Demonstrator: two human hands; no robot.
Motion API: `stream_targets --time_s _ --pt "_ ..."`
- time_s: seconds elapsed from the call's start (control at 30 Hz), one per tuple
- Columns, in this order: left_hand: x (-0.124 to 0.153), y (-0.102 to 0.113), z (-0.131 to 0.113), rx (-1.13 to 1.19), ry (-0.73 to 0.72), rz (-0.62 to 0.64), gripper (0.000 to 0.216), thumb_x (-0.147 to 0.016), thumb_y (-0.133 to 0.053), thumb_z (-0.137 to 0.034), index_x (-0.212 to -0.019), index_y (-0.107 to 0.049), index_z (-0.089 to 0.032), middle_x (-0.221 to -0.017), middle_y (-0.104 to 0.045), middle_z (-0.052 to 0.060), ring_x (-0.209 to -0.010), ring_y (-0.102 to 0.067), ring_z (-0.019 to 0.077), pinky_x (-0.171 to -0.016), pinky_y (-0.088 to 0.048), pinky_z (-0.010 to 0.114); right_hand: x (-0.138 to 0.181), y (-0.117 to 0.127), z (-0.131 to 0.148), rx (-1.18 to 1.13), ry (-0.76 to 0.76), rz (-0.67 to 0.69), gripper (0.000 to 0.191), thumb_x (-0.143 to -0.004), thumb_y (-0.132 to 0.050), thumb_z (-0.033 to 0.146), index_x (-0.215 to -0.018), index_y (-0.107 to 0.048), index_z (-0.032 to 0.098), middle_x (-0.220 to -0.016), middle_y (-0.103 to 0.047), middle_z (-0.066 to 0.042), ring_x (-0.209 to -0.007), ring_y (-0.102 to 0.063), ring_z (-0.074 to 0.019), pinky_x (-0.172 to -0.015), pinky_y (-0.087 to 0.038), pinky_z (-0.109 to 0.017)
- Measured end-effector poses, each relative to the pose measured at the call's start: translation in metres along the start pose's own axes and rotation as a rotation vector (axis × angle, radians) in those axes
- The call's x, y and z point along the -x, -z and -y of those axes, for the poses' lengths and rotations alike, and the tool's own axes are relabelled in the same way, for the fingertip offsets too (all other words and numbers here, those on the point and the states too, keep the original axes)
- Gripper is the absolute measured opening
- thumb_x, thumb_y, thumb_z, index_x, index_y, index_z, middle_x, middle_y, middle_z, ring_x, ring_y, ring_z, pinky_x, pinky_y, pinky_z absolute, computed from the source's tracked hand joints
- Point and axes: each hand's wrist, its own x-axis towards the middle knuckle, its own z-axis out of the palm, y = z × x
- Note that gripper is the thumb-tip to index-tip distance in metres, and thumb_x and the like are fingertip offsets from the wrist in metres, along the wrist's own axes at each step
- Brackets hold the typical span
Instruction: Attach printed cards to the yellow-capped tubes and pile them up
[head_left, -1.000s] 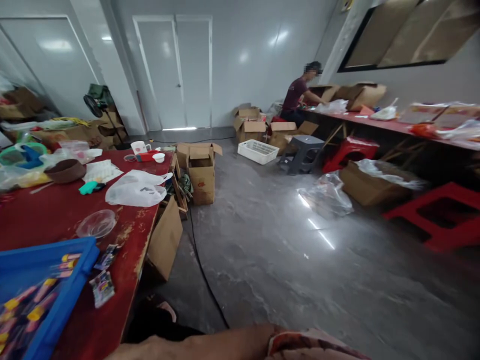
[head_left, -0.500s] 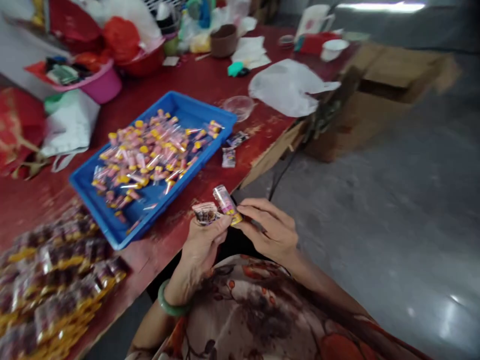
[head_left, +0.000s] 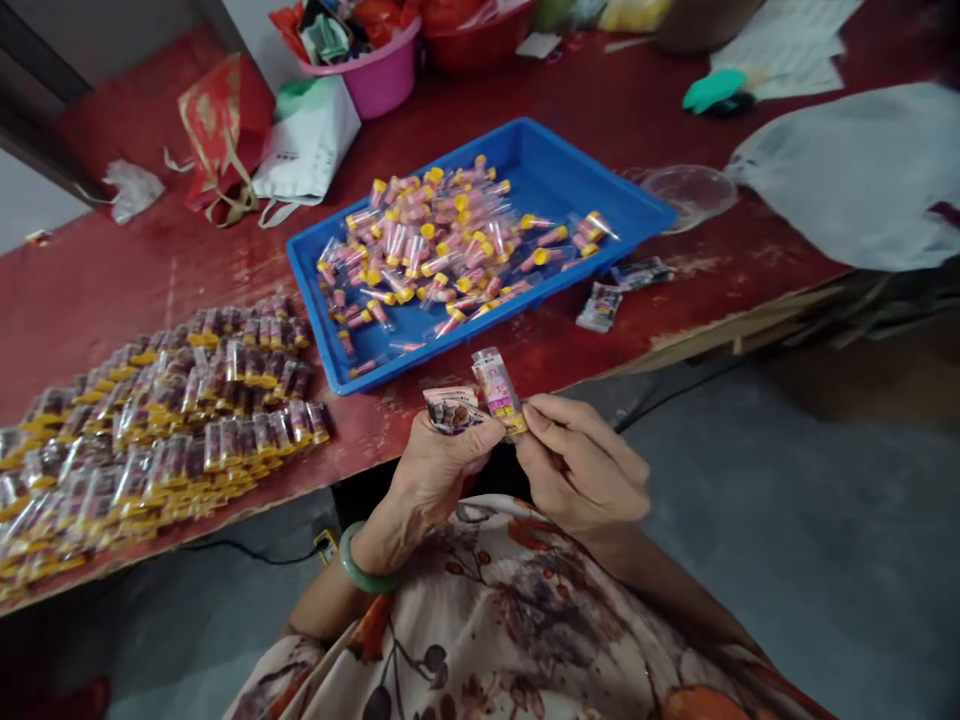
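My left hand (head_left: pixel 442 465), with a green bangle at the wrist, is closed on a few small printed packets (head_left: pixel 451 408) that stick up from its grip. Its thumb also touches the lower end of a small clear tube (head_left: pixel 495 383) with a printed label and a yellow bottom end. My right hand (head_left: pixel 585 462) pinches that yellow end between thumb and fingers. Just beyond both hands is a blue tray (head_left: pixel 592 165), where many loose clear tubes (head_left: pixel 420 245) with pink insides and yellow caps lie heaped.
Rows of dark-filled tubes with yellow ends (head_left: pixel 225 440) are stacked on the red table (head_left: pixel 540 345) at left. Two or so printed packets (head_left: pixel 600 306) lie right of the tray. A clear round lid (head_left: pixel 690 195), white plastic bag (head_left: pixel 847 175), paper bags (head_left: pixel 307 150) and pink basin (head_left: pixel 382 80) surround it.
The head view has swung left, so the table and tray appear further right and the stacked tubes show more fully. Both hands keep their hold on the packets and the tube.
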Motion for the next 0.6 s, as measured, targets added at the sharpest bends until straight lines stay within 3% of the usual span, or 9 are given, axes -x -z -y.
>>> stream_targets --time_s 0.17,0.43,0.6 --pt "0.007 0.01 0.002 0.036 -0.032 -0.03 0.034 -0.06 -0.087 -0.033 -0.062 -0.058 -0.013 -0.051 -0.041 -0.006 -0.044 -0.026 0.0028 -0.041 -0.017 0.021 0.0 -0.013 0.004 -0.05 0.012 -0.016 0.026 -0.072 -0.066 -0.003 -0.09 -0.069 0.015 -0.086 -0.07 -0.007 -0.07 -0.067 -0.0176 -0.058 -0.057 -0.029" --pt "0.017 0.013 -0.003 0.013 -0.069 -0.104 0.04 -0.057 -0.087 -0.038 -0.056 -0.055 -0.013 -0.049 -0.039 -0.006 -0.045 -0.025 0.0031 -0.042 -0.019 0.022 0.011 -0.02 0.0 -0.066 0.085 -0.022 0.037 -0.072 -0.067 0.003 -0.105 -0.07 0.02 -0.094 -0.071 -0.006 -0.071 -0.069 -0.0192 -0.059 -0.059 -0.029" --pt "0.022 0.017 -0.004 0.027 -0.09 -0.105 0.039 -0.059 -0.087 -0.036 -0.057 -0.055 -0.013 -0.049 -0.036 -0.006 -0.044 -0.024 0.003 -0.041 -0.016 0.021 0.008 -0.023 0.002 -0.109 0.124 -0.01 0.036 -0.072 -0.064 0.002 -0.104 -0.069 0.017 -0.094 -0.071 -0.008 -0.072 -0.068 -0.0192 -0.058 -0.057 -0.028"
